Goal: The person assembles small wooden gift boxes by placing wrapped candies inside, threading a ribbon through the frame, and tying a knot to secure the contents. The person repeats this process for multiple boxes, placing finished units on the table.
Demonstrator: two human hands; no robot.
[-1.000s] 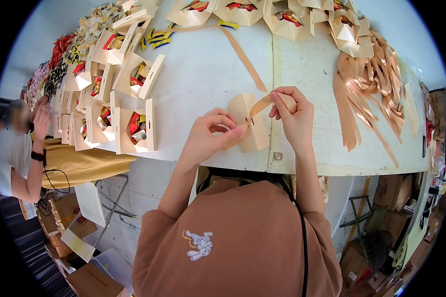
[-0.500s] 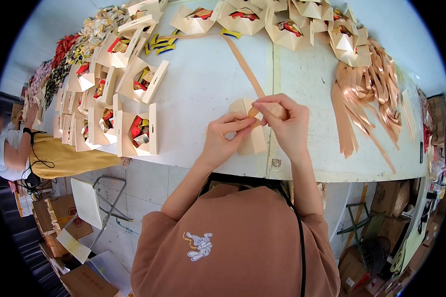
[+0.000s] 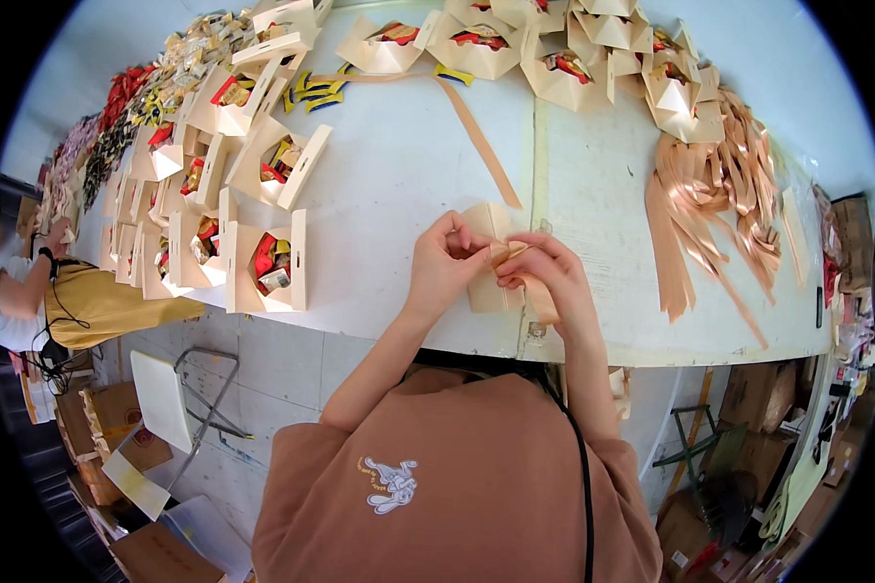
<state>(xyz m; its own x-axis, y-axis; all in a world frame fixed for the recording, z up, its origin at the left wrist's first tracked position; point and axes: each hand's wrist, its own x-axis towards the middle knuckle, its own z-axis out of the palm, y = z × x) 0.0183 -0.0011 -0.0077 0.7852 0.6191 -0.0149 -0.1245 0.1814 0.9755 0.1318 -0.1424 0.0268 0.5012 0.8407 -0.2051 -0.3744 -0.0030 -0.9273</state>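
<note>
Near the table's front edge stands a small cream folded-card box (image 3: pixel 488 289), closed at the top. Over its top, my left hand (image 3: pixel 442 269) pinches a tan satin ribbon (image 3: pixel 542 300) between thumb and forefinger. My right hand (image 3: pixel 554 279) grips the same ribbon close beside it, fingers curled, with a loose end hanging below. Whether a knot or a loop lies between the fingertips is hidden. A second length of ribbon (image 3: pixel 478 141) lies on the table beyond the box, its near end apart from my hands.
Open cream boxes filled with wrapped sweets (image 3: pixel 268 265) line the left and the back. Yellow-and-blue packets (image 3: pixel 319 93) lie behind. A bundle of tan ribbons (image 3: pixel 678 228) rests at the right. At far left a person (image 3: pixel 31 296) works beside sweet piles; a folding chair (image 3: pixel 163 398) stands nearby.
Both hands have come slightly nearer to me, and my right hand has lowered and turned, curling its fingers over the ribbon. The far ribbon's near end now shows clear of my right hand.
</note>
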